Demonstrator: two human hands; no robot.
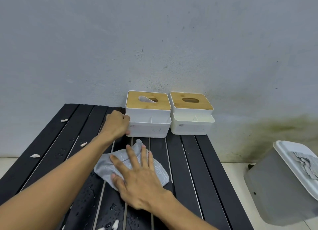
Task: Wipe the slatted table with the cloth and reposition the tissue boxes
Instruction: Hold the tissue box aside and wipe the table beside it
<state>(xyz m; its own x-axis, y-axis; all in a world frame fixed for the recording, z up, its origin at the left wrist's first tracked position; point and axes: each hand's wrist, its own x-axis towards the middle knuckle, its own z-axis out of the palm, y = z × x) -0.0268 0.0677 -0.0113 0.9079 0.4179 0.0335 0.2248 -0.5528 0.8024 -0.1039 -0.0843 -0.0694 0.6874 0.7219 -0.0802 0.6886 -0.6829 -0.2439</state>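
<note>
The right hand [137, 176] lies flat on the grey cloth [132, 167], its fingers [130, 154] spread wide and pressing the cloth onto the black slatted worktop [197, 169]; nothing is gripped. The cloth is bunched under the palm, one corner poking up just beyond the fingertips. The left hand [117, 124] is curled against the left side of the nearer tissue box [148, 114] (white, with a wooden lid and a tissue showing in the slot), fingers closed around its corner. A second tissue box [191, 113] stands just to its right, both against the wall. Water drops and small white scraps [35, 155] dot the slats.
</note>
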